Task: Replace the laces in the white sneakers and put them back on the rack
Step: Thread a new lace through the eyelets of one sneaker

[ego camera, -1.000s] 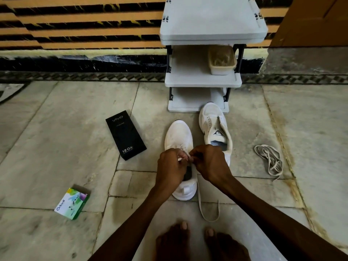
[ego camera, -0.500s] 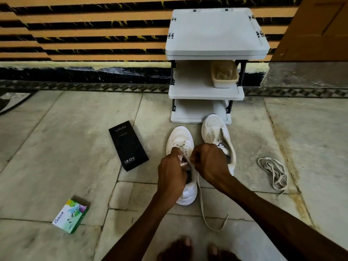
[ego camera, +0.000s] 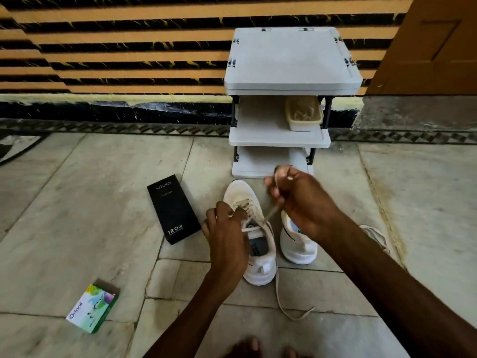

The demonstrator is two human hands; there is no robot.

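Pale marble floor tiles [ego camera: 77,228] are stretching up to an orange-and-black striped wall, where a white plastic three-tier shoe rack [ego camera: 289,60] is standing. Two white sneakers are sitting side by side on the floor just before it. The left hand [ego camera: 227,236] is bending over the nearer white sneaker [ego camera: 260,267], its curled fingers pinching a cream shoelace [ego camera: 278,290] at the eyelets. The right hand [ego camera: 304,202] is hovering above the other white sneaker [ego camera: 296,246], fingers clenching the same shoelace and drawing it taut. The shoelace's free end is trailing across the tiles. A black rectangular phone box [ego camera: 173,210] is lying left of the sneakers.
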